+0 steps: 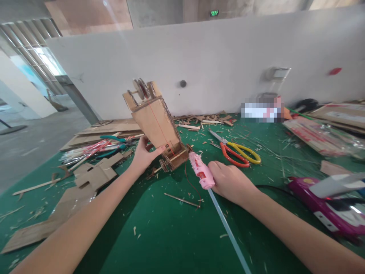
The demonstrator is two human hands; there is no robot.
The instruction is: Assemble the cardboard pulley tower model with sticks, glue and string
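My left hand (146, 152) grips the lower left side of a cardboard model (156, 125), its thumb across the front face. The model is tilted, with round cardboard discs at its top and a red thread down its face. In my right hand (228, 179) is a pink hot glue gun (201, 171), with a long clear glue stick (228, 224) sticking out of its back end. The gun's nozzle end is at the model's lower right corner; whether it touches cannot be made out. Below the model, a thin wooden stick (182, 200) lies on the table by a loose red thread.
Scissors (236, 152) with red and yellow handles lie right of the model. Cardboard pieces (97, 171) and teal-handled pliers (114, 144) are at left. A purple device (322, 205) stands at right on the green table (159, 236). Wood scraps (205, 121) line the back by the wall.
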